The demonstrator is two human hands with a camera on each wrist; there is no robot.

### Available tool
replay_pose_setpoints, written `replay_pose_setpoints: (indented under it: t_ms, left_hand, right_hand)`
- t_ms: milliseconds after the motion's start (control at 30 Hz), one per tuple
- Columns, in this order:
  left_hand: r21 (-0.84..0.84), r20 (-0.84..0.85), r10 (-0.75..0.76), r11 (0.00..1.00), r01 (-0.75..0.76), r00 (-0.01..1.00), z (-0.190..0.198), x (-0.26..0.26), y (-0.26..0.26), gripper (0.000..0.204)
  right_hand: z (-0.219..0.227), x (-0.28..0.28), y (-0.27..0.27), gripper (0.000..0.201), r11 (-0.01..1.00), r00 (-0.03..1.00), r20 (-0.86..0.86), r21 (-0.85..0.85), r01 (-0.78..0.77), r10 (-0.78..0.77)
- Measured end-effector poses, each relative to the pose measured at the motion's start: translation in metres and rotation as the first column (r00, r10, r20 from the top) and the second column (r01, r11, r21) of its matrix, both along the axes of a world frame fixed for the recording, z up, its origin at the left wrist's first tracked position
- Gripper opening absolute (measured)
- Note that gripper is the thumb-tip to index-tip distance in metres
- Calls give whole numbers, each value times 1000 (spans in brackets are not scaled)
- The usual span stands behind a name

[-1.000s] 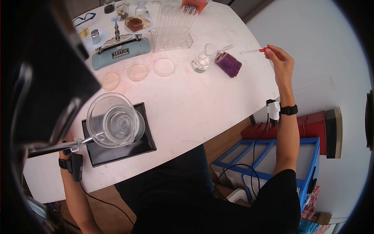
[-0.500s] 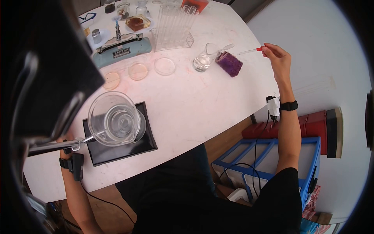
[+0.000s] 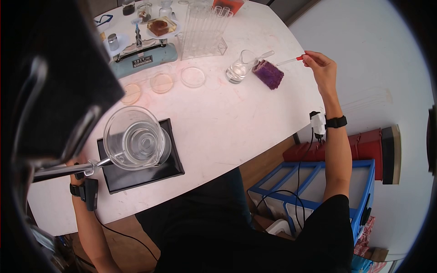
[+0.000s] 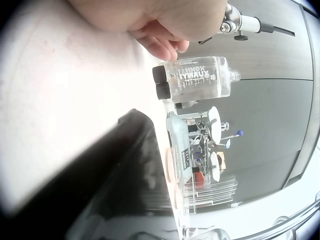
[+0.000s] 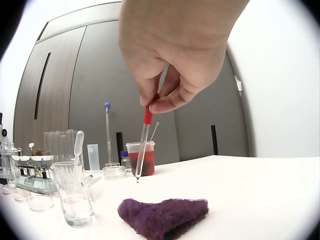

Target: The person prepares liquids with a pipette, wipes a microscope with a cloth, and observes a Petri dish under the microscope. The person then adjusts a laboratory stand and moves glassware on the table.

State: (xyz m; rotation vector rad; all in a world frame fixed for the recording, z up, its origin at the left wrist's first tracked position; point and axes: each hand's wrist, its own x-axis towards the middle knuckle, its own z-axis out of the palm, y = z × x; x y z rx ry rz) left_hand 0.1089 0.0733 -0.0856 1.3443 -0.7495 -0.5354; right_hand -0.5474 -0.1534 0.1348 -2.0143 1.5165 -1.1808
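Note:
My right hand [image 3: 322, 69] pinches a glass dropper [image 5: 144, 147] by its red rubber bulb, thumb against fingers. In the right wrist view the dropper slants downward, a small drop at its tip, above a rough, crystal-like purple piece [image 5: 162, 216] on the table. Left of that piece stands a small glass beaker [image 3: 236, 73] with clear liquid and a plastic pipette [image 3: 265, 55] leaning in it. My left hand [image 4: 155, 20] lies low at the table, fingers loosely bent with nothing in them, near a clear bottle [image 4: 197, 79]. The stand mostly hides this hand in the head view.
At the left, a large glass beaker [image 3: 116, 141] shows above a black tray [image 3: 136, 181], beside a metal clamp rod [image 3: 63, 172]. Behind are petri dishes [image 3: 193, 77], a balance [image 3: 145, 59], a test tube rack [image 3: 202, 53] and a container of red liquid [image 5: 145, 160].
My right hand has moved slightly left with the dropper, bringing its tip to the purple piece's upper right edge in the head view. The left arm has stayed in place.

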Motion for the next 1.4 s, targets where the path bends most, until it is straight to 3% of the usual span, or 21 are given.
replay_pose_setpoints:
  t_ms: [267,333,667,967,1033,1200,1400]
  left_hand:
    - [-23,16,9,1000,-8,1000,-7,3,-1,22]
    - [-25,37,45,999,-44,998,-6,-1,-2,21]
    - [-15,29,33,999,-33,999,-3,-2,-2,20]
    - [71,25,19,997,-21,999,3,0,2,20]
    - [56,31,30,998,-32,999,3,-2,1,20]
    - [28,64,50,998,-52,997,5,-11,-1,22]
    - [4,11,28,1000,-28,1000,15,-19,1,22]
  right_hand:
    - [-5,0,-3,16,1000,999,-49,-11,-21,21]
    - [-8,0,-3,15,1000,990,-142,-29,-2,-2]
    - [-10,-1,-5,17,1000,996,-84,-21,20,-22]
    - [11,-8,5,21,999,979,201,4,46,-46]
    - [25,-4,11,21,998,941,338,-63,22,0]
    - [46,35,31,23,986,920,377,-159,-54,111]
    - [34,78,29,21,979,981,96,-135,-154,168]
